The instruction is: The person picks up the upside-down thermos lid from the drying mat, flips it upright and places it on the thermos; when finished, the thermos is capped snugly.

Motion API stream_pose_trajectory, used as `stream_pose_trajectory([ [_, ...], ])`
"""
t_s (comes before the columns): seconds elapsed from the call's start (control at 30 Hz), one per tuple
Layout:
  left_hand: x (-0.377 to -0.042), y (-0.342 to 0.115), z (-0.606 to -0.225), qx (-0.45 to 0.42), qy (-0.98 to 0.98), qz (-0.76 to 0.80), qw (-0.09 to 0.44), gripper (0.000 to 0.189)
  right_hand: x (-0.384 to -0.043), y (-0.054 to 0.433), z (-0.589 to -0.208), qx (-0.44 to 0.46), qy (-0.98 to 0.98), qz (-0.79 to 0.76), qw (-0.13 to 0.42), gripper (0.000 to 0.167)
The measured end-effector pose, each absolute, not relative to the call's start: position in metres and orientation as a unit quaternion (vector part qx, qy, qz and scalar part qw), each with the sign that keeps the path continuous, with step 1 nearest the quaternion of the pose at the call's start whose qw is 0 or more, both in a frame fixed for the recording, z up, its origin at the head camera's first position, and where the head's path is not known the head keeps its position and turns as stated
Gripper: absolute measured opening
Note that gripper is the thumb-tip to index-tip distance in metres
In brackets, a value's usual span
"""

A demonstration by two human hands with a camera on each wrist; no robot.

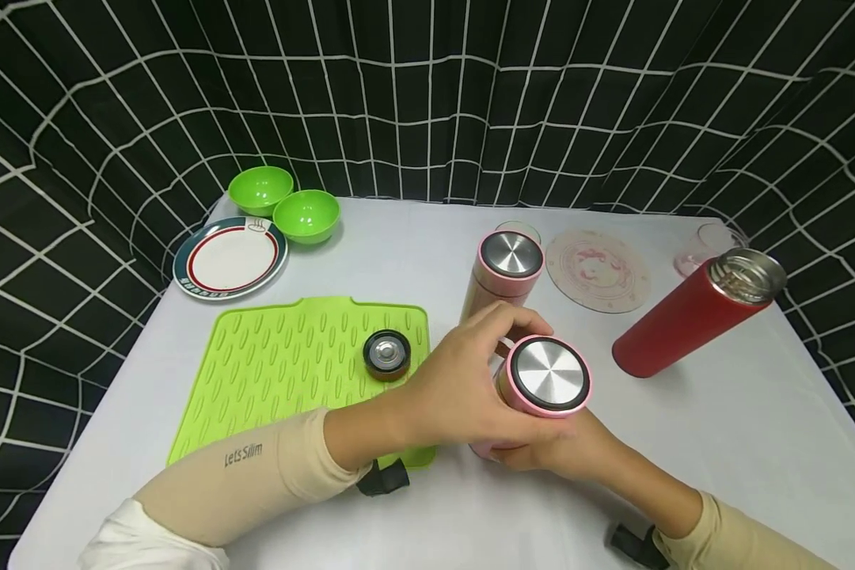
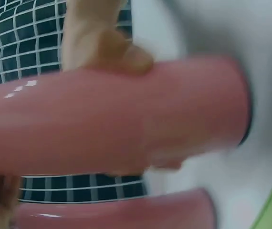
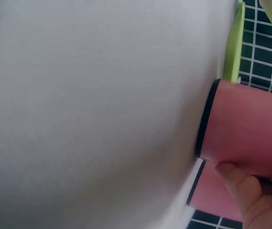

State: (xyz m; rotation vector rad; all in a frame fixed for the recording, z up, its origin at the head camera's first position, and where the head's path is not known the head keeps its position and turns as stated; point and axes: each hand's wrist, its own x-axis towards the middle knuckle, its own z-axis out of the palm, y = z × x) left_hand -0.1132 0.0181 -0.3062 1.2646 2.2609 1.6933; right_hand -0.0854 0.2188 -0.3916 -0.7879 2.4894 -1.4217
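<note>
A pink thermos bottle with a brushed-metal lid top stands between both hands, slightly tilted toward the head camera. My left hand grips it around the lid end, thumb at the near side. Lower down, my right hand holds the bottle's body; in the right wrist view its thumb presses the pink wall near the dark base. Close behind stands a second pink thermos, its lid on. A red flask to the right is uncapped, and a black round stopper lies on the green mat.
At the back left, two green bowls sit by a blue-rimmed plate. A round patterned pink mat lies at the back right, with a clear pinkish glass item beyond it. Black gridded cloth borders the white table.
</note>
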Motion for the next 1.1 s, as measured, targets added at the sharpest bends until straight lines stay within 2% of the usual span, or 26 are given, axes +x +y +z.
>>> stream_pose_trajectory([
  [0.07, -0.115, 0.019, -0.308, 0.402, 0.714, 0.571, 0.035, 0.072, -0.084, 0.219, -0.391, -0.243, 0.841, -0.476, 0.085, 0.054],
  [0.2, -0.128, 0.018, -0.31, 0.411, 0.664, 0.61, 0.138, 0.073, -0.083, 0.221, -0.39, -0.23, 0.851, -0.466, 0.075, 0.058],
  [0.27, -0.132, 0.018, -0.309, 0.42, 0.653, 0.608, 0.165, 0.075, -0.083, 0.222, -0.39, -0.23, 0.852, -0.466, 0.07, 0.058],
  [0.33, -0.131, 0.017, -0.307, 0.428, 0.661, 0.596, 0.156, 0.078, -0.085, 0.222, -0.391, -0.246, 0.846, -0.468, 0.064, 0.056],
  [0.53, -0.113, 0.014, -0.3, 0.412, 0.72, 0.557, 0.042, 0.078, -0.09, 0.219, -0.394, -0.309, 0.82, -0.479, 0.05, 0.045],
  [0.6, -0.114, 0.015, -0.301, 0.404, 0.714, 0.57, 0.05, 0.073, -0.09, 0.219, -0.393, -0.298, 0.829, -0.47, 0.048, 0.047],
  [0.73, -0.121, 0.015, -0.305, 0.392, 0.688, 0.6, 0.115, 0.074, -0.087, 0.22, -0.392, -0.271, 0.842, -0.462, 0.064, 0.05],
  [0.8, -0.122, 0.014, -0.304, 0.388, 0.697, 0.589, 0.131, 0.074, -0.086, 0.22, -0.391, -0.266, 0.842, -0.464, 0.07, 0.051],
  [0.9, -0.119, 0.009, -0.301, 0.401, 0.721, 0.552, 0.116, 0.083, -0.086, 0.221, -0.391, -0.281, 0.837, -0.465, 0.07, 0.045],
  [1.0, -0.116, -0.006, -0.297, 0.404, 0.755, 0.51, 0.078, 0.092, -0.082, 0.228, -0.389, -0.266, 0.835, -0.476, 0.071, 0.045],
  [1.1, -0.12, -0.032, -0.297, 0.373, 0.79, 0.484, 0.057, 0.083, -0.082, 0.243, -0.387, -0.223, 0.841, -0.49, 0.062, 0.053],
])
